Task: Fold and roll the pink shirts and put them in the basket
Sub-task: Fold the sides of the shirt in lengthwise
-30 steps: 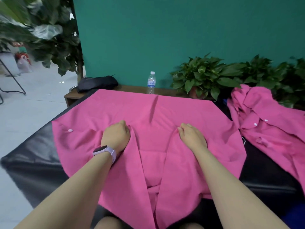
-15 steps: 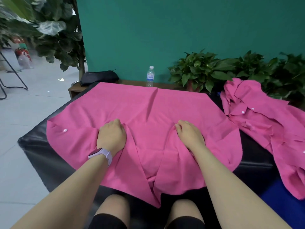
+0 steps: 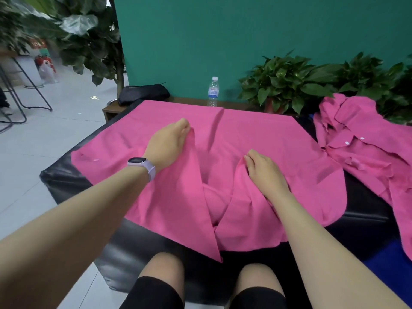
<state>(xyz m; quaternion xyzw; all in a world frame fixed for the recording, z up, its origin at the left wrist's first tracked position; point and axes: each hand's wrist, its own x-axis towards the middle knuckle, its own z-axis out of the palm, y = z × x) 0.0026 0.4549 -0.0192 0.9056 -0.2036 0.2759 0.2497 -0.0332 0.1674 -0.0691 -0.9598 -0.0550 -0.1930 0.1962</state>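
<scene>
Left hand (image 3: 167, 145) and right hand (image 3: 265, 172) each grip a front edge of the spread pink shirt (image 3: 256, 139) on the black worktop (image 3: 66, 186); crumpled shirts (image 3: 365, 150) lie right.

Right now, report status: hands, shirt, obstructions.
Left hand and right hand each grip a fold of the spread pink shirt. Shirt flat on black bench, unrolled. Second pink shirt heaped right. No basket in view.

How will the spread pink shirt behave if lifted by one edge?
Likely floppy: the pink shirt drapes over the black bench edge and puckers where the left hand and right hand pinch it. Probably light; folds stand up. May slide on the glossy surface.
</scene>
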